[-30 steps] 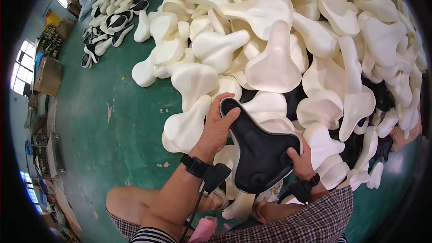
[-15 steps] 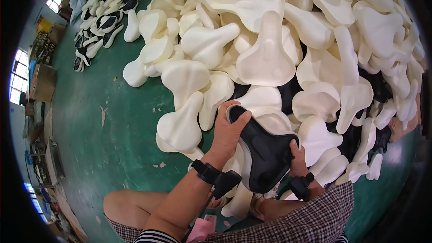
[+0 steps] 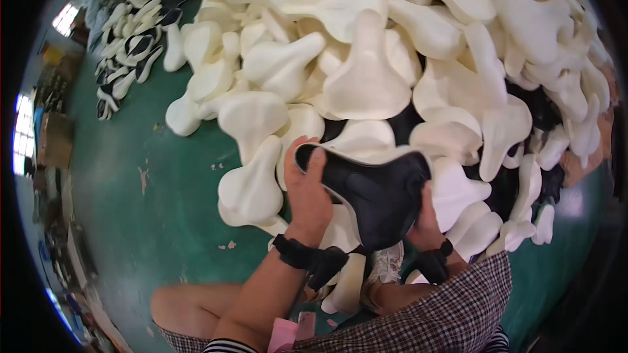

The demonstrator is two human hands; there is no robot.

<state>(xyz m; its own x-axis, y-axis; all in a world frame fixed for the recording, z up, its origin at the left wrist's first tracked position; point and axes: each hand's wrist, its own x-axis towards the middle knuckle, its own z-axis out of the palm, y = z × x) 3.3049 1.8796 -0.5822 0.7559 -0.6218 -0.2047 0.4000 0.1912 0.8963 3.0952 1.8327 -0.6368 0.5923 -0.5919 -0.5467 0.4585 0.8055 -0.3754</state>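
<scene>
Between my two hands is a bicycle saddle pad [image 3: 376, 193], its black underside facing me and a cream foam rim showing along the edge. My left hand [image 3: 307, 189] grips the narrow nose, with the thumb over the black face. At the wide end, my right hand [image 3: 426, 219] holds the right edge, its fingers partly hidden behind the pad. The pad is tilted, nose to the left. Just beyond it lie cream foam saddle pads [image 3: 366, 85] in a large heap, and one pale pad [image 3: 252, 186] rests left of my left hand.
A smaller pile of cream and black pads [image 3: 140, 46] lies at the far left on the green floor [image 3: 144, 222]. Cardboard boxes [image 3: 55, 140] line the left wall. My crossed legs in checked shorts [image 3: 418, 307] are below, with a pink object [image 3: 283, 335] near my left forearm.
The held saddle pad has turned, its nose swinging left and down and its wide end lifting at the right. Both hands still hold it. The view has shifted slightly.
</scene>
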